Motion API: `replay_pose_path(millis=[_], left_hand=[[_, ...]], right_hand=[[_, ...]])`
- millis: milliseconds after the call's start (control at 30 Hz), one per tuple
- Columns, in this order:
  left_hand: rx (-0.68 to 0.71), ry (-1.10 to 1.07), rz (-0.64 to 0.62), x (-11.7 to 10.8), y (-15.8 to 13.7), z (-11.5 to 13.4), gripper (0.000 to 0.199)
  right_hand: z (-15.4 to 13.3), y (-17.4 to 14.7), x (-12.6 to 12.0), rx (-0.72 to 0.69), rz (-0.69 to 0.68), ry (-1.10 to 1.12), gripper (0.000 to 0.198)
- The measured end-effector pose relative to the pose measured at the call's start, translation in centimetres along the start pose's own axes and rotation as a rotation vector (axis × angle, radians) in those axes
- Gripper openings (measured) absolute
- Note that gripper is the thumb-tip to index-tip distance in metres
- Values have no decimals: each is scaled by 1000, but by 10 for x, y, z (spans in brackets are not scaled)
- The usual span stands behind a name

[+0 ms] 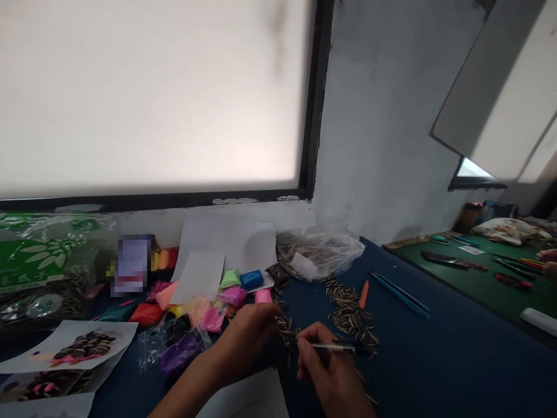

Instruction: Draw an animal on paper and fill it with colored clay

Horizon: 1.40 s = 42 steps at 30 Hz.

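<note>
At the left end of the dark blue table [435,360], one clear plastic bag with green print [47,249] holds striped seeds; the frame cuts it off. Before it, at the front left corner, lie at least three white printed sheets [104,339], overlapping and cut off. Near the back edge stands one box [130,264], its face blurred into blocks. Next come many small, soft, brightly coloured packets [177,357], too overlapped to count fully; one lime green and one blue are distinct. Behind them, two blank white sheets [200,278] lean towards the wall.

The left hand [250,334] hangs over the table's middle with fingers curled; its fingertips are hidden in shadow, so I cannot tell whether they pinch anything. Below it, one white paper [256,395] runs out at the front edge. One thin translucent bag [324,255] sits at the back edge. The right hand [331,366] pinches one slim pen-like tool [319,346], pale with a dark end, between thumb and fingers, beside the loose black-and-cream striped seeds [346,310], too many to count.

Farther right lie one orange stick [364,295] and one pair of blue tweezers [400,293], near the right edge. On a green table [456,264] beyond, another person's hand [549,261] is cut off.
</note>
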<state>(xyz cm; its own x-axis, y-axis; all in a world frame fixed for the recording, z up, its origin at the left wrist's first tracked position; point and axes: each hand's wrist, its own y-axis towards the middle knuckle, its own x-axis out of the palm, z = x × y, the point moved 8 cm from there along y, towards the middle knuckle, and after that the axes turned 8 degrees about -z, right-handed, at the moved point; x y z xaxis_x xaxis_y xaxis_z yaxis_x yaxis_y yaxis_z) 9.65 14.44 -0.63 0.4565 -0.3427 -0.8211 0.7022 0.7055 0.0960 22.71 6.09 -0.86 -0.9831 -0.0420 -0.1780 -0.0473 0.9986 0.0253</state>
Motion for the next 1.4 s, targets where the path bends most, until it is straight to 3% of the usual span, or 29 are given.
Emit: replay_pose_path(millis=[167,300,433,500,600,733,800,867,967,1033,1267,1400], left_hand=[[-87,82,78,-12,-23,-21,21],[-80,68,117,-6,-22,-26,32],[-23,-8,187,-15,-26,-17,32],[3,-34,209,-23,-39,-10,29],[-4,-52,223,-24,-69,-5,27],[-44,-37,254,6,-109,-19,32],[55,82,301,30,-123,-26,62],[87,228,266,60,-131,-38,91],[110,378,238,89,-135,-51,99],[150,419,254,91,-137,-49,101],[117,383,66,73,-120,-47,113],[124,403,95,71,-124,-31,98]], right_hand=[[15,6,22,81,-154,161,46],[13,10,31,72,-159,192,37],[2,18,22,3,-96,24,28],[-3,20,15,-12,-57,-43,28],[-4,18,14,-2,-66,64,34],[2,2,29,52,-135,126,42],[5,-7,38,68,-170,92,43],[8,-14,43,64,-181,66,44],[15,-17,47,71,-189,51,46],[18,-16,47,85,-188,55,48],[19,-8,47,59,-137,55,57],[17,-7,47,66,-149,64,55]])
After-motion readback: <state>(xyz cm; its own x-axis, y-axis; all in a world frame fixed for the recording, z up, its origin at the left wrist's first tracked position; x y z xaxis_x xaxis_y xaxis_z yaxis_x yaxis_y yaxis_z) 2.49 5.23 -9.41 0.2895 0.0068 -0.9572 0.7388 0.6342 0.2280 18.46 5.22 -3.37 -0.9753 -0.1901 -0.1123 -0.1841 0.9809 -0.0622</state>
